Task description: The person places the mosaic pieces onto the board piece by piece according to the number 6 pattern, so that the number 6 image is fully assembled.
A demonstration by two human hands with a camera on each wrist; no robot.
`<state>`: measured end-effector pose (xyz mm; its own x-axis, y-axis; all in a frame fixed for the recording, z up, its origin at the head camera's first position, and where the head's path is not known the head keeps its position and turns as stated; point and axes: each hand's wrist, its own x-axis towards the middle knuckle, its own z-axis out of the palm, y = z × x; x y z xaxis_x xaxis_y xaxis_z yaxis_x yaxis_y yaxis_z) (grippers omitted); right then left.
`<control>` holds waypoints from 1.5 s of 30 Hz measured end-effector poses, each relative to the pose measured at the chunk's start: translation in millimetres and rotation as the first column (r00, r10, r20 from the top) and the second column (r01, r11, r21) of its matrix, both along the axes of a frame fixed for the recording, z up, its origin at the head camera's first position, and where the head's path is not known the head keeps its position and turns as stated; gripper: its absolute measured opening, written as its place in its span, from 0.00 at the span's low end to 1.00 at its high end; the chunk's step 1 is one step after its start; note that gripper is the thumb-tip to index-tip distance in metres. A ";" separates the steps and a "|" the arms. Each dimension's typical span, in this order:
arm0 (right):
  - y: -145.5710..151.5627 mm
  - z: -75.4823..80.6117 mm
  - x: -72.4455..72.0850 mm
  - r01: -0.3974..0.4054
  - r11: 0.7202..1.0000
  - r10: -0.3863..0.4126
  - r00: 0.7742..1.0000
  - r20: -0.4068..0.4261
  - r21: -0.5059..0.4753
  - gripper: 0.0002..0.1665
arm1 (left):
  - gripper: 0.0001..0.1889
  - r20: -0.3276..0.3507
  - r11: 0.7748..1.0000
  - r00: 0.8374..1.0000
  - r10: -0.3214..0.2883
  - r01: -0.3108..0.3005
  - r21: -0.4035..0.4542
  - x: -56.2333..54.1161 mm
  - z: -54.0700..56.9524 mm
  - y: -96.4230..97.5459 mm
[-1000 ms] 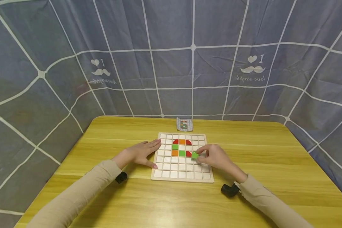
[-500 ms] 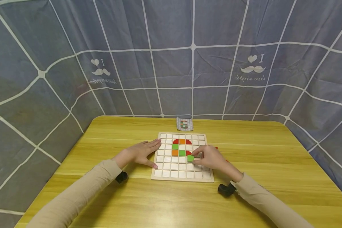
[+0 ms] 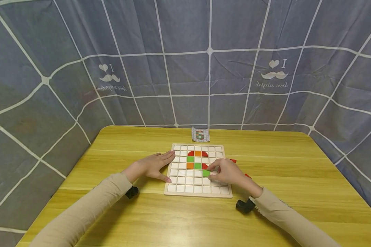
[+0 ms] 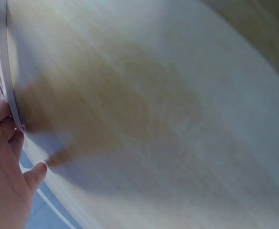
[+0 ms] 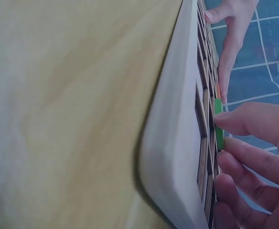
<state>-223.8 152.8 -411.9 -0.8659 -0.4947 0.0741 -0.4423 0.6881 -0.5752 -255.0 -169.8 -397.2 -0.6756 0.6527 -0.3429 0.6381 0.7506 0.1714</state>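
My right hand (image 3: 228,171) pinches a green square tile (image 3: 205,173) between thumb and forefinger over the wooden grid board (image 3: 189,188). In the right wrist view, the thumb lies along one side of that green tile (image 5: 219,124), close against the grid. The tile is at the cell just below a red rounded tile (image 3: 204,166), partly covered by my fingertips. Other red, orange and green tiles sit in the grid, among them an orange one (image 3: 190,165) and a green one (image 3: 197,166). My left hand (image 3: 153,167) rests with fingers spread on the board's left edge.
Behind the board lies a small printed card (image 3: 200,134) with a coloured grid pattern. Red tiles (image 3: 233,161) peek out on the wooden table (image 3: 266,151) beyond my right hand. A grey checked curtain (image 3: 188,75) surrounds the table at the back and sides.
My right hand has moved left and slightly down with the green tile, bringing it to the cell under the red rounded tile. Red tiles at the right have come into view. The left hand stays put.
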 end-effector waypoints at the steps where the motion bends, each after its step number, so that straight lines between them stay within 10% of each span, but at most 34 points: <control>1: 0.0 0.1 0.0 0.001 1.000 -0.001 1.000 0.000 -0.001 0.12 | 0.55 0.000 1.000 1.000 0.000 0.000 0.001 0.0 0.0 0.0; 45: 14.6 4.8 1.0 0.061 0.995 -0.059 0.998 0.027 -0.080 0.10 | 0.56 0.009 1.000 1.000 0.007 -0.007 -0.017 -0.7 0.7 0.6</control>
<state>-222.9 167.4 -407.2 -0.8960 -0.4347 0.0903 -0.3865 0.6638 -0.6403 -255.7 -169.2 -396.5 -0.6769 0.6419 -0.3601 0.6313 0.7579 0.1643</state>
